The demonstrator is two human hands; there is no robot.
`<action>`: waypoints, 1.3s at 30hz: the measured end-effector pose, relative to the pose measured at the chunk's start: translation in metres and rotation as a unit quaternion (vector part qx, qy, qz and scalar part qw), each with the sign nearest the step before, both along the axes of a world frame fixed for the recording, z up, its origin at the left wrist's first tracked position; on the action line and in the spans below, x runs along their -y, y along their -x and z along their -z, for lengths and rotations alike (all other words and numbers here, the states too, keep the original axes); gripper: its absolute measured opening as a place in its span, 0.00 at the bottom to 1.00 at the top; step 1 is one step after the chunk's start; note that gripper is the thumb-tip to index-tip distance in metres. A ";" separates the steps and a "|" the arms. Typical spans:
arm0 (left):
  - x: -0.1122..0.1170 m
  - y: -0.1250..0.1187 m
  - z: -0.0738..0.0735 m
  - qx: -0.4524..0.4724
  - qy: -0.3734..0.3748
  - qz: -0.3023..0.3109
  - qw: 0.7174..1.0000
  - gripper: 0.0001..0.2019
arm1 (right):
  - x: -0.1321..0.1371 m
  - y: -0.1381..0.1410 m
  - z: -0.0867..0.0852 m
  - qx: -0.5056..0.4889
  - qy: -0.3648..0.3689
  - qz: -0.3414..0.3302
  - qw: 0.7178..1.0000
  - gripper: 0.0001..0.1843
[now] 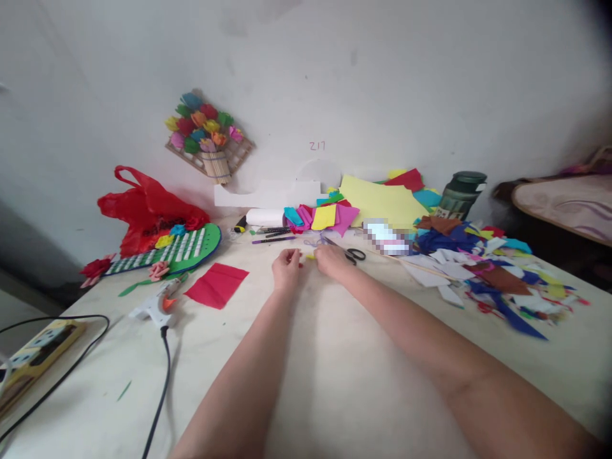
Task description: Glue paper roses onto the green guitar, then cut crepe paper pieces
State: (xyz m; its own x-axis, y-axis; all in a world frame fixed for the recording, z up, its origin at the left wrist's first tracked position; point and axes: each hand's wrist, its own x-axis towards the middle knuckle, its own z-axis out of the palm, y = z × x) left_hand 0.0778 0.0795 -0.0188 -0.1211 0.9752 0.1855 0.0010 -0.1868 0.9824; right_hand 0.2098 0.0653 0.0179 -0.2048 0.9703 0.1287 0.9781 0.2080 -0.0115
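Note:
Both arms reach forward over the pale table. My left hand (pixel 287 271) is closed, thumb and fingers pinched together. A tiny red bit shows at its fingertips, too small to name. My right hand (pixel 331 260) is curled shut just to the right, its fingertips mostly hidden. In the narrow gap between the hands a small yellow scrap (pixel 310 257) shows against the right hand's fingers; whether they grip it I cannot tell. Black-handled scissors (pixel 354 255) lie right behind the right hand. A red crepe paper square (pixel 217 285) is left of my left hand.
At left are a glue gun (pixel 155 309) with its cord, a power strip (pixel 41 350), a green guitar-shaped craft (pixel 191 248) and a red bag (pixel 148 207). Pens (pixel 272 240), folded paper (pixel 324 217) and a phone (pixel 386 238) lie behind. Scraps (pixel 497 278) and a bottle (pixel 461 194) are right.

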 end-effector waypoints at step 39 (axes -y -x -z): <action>0.091 -0.050 0.002 0.067 0.019 0.082 0.994 0.09 | 0.081 -0.019 0.023 -0.624 -0.022 0.059 0.779 0.08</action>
